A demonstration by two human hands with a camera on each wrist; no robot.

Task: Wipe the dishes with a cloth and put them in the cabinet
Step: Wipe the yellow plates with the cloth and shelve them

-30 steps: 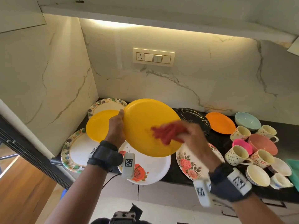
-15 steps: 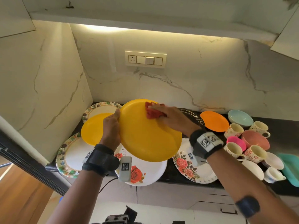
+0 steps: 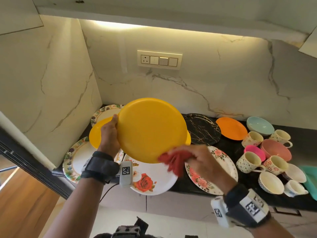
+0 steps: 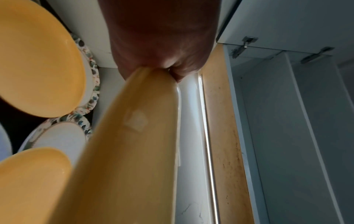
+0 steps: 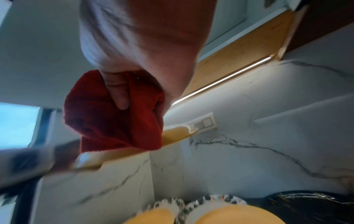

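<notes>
- Yellow plate (image 3: 151,129) is held up in the air over the counter (image 3: 240,148), tilted, face toward the person, above the rose plate (image 3: 151,179).
- Left hand (image 3: 109,134) pinches the plate's left rim, thumb on the face; the fingers behind it are hidden. The left wrist view shows only the rim going into the hand.
- Right hand (image 3: 202,162) is bunched around the red cloth (image 3: 175,160), pressing it on the plate's lower right edge; hand is blurred.
- Risk: the plate hangs from a one-edge pinch. A hard wipe at the far edge could lever it out of the left hand, likely if the plate is wet or slick.
- Risk: if it drops, it lands on the rose plate or the second yellow plate (image 3: 97,134) right below; chipping looks possible.
- Risk: the cloth sits at the very rim, so the next stroke could slide off the edge and the right hand could swing toward the floral plate (image 3: 221,169) or the cups (image 3: 248,162) near it.
- Risk: loose cloth hangs below the plate and could drag across the dishes underneath.
- Cabinet (image 4: 287,121) shows open overhead in the left wrist view; lifting the plate could knock its lower edge.
- Whether the plate's back is wiped, cannot tell.
</notes>
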